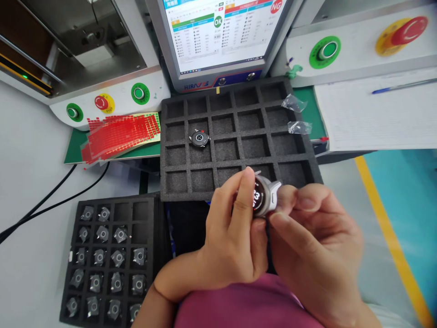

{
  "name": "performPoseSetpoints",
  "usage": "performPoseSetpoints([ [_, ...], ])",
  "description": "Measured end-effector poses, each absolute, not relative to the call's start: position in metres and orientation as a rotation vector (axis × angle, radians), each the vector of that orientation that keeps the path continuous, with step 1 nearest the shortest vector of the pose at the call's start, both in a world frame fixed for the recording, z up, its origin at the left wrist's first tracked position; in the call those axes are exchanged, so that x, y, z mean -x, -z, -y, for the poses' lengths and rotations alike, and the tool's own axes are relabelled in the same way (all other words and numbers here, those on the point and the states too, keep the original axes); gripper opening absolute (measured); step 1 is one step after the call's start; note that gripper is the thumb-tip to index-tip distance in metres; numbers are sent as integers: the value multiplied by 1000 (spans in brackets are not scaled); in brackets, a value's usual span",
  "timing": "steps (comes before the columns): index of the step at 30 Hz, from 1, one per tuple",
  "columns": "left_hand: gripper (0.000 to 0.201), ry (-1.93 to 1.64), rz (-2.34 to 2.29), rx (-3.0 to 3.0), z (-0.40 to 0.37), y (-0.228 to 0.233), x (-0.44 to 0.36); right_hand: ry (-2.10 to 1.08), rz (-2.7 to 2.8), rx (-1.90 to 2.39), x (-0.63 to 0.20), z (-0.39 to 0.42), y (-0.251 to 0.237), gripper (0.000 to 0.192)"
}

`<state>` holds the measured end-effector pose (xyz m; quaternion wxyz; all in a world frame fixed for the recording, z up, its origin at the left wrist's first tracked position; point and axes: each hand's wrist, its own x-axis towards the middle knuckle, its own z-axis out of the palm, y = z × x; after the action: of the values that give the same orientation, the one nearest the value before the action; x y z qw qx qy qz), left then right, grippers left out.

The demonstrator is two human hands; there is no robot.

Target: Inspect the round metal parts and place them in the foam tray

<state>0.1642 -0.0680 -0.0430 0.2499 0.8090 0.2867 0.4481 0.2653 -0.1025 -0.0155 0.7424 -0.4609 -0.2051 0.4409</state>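
Two foam trays dominate what we see beyond our hands. Just past our grip lies the big black foam tray (239, 136), its square pockets nearly all bare, with one round watch body (200, 138) lying face down in a pocket up and to the left of our fingers. Lower and to the left of our grip sits the smaller foam tray (109, 259), most of its pockets filled with grey parts. Both rest on the pale tabletop (30, 182). Farther off, beyond the big tray, a monitor (221, 36) shows a table of results with a green OK mark. Left of that, a sheet of red stickers (119, 134) lies on a green mat.

We hold the watch case (262, 196) between both hands, just over the near edge of the big tray. Our left hand (232, 237) closes on it from the left, the forefinger laid along its rim. Our right hand (314, 237) closes on it from the right, thumb and forefinger pinching its silver lug. The dark dial faces left, showing pale digits. Two scraps of clear film (295, 114) lie at the tray's far right edge, well apart from our grip.
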Motion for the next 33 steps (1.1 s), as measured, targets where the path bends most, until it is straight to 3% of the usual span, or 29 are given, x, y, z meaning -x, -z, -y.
performPoseSetpoints([
  [18,47,-1116,-762,-2154,61,35,-154,-1150,353,978,-266,97,23,51],
  [24,40,-941,-673,-1744,50,31,-151,-1149,493,1004,-275,100,29,37],
  [29,49,-709,-675,-1313,46,28,-149,-787,664,1193,-288,105,38,20],
  [33,29,-614,-784,-1527,47,25,-148,-1072,886,1149,-291,108,36,25],
])
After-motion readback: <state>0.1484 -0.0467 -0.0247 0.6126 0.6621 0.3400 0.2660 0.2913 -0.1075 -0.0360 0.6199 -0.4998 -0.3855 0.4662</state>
